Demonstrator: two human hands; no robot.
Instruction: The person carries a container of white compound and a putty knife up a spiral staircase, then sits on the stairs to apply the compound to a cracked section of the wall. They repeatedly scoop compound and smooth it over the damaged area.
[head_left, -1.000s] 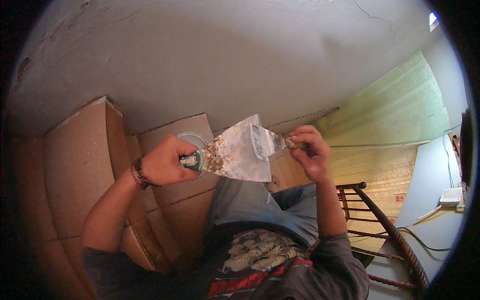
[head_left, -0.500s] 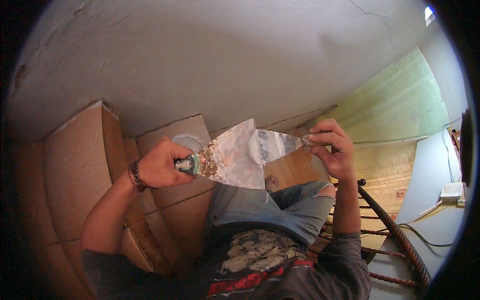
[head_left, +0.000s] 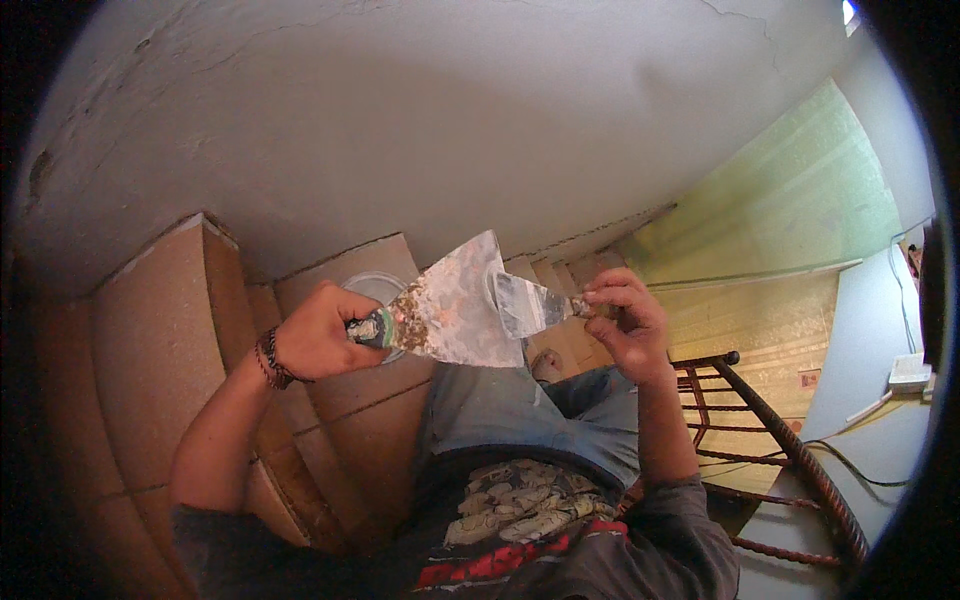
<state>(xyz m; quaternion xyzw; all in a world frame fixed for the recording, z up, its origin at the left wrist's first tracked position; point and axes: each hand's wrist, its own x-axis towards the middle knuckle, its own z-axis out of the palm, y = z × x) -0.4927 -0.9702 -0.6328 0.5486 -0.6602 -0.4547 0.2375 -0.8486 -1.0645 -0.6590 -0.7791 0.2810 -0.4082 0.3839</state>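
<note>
My left hand (head_left: 325,335) grips a wide putty knife (head_left: 450,305) by its dark green handle, with the blade pointing right and smeared with pale filler and brown crust. My right hand (head_left: 625,315) pinches the handle of a narrower putty knife (head_left: 525,302), whose blade lies against the right part of the wide blade. Behind the wide knife and my left hand, a round pale container (head_left: 372,285) sits on a stair tread, partly hidden.
Tan tiled steps (head_left: 160,320) curve down beside a grey cracked wall (head_left: 440,130). A rusty metal railing (head_left: 775,420) runs down the right, with green translucent panels (head_left: 760,190), cables and a white box (head_left: 905,370) beyond. My jean-clad legs (head_left: 500,405) are below the knives.
My right hand moved outward to the right half a second ago and is now back inward, the narrow blade overlapping the wide one. Both knives remain held.
</note>
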